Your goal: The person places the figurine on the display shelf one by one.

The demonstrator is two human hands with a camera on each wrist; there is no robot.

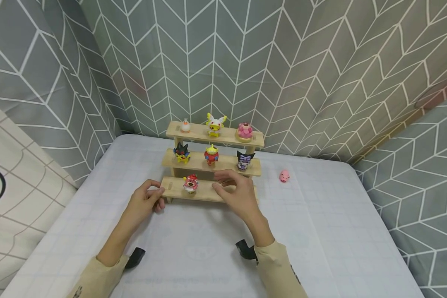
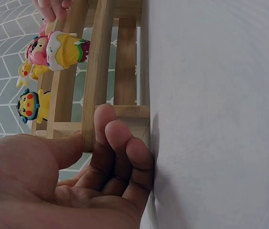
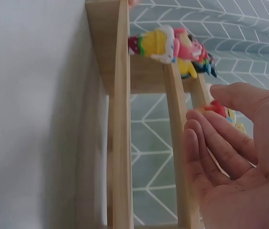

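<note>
A three-tier wooden display stand (image 1: 205,192) holds small toy figures. My left hand (image 1: 144,200) grips the left end of its lowest shelf; in the left wrist view the thumb lies on one face of the board (image 2: 98,71) and the fingertips (image 2: 118,131) on the other. On that shelf, left of its middle, stands a pink bear figure (image 1: 191,183) with a red top. My right hand (image 1: 240,194) hovers over the right half of the same shelf, fingers relaxed and slightly bent, nothing between thumb and fingertips in the right wrist view (image 3: 234,143).
The middle shelf carries a black-eared yellow figure (image 1: 181,153), a red-and-green figure (image 1: 211,155) and a black-and-purple figure (image 1: 243,160). Up top are a white duck (image 1: 185,126), a white-hooded yellow figure (image 1: 215,125) and a pink figure (image 1: 244,131). A pink pig (image 1: 284,176) lies on the white tablecloth (image 1: 320,231).
</note>
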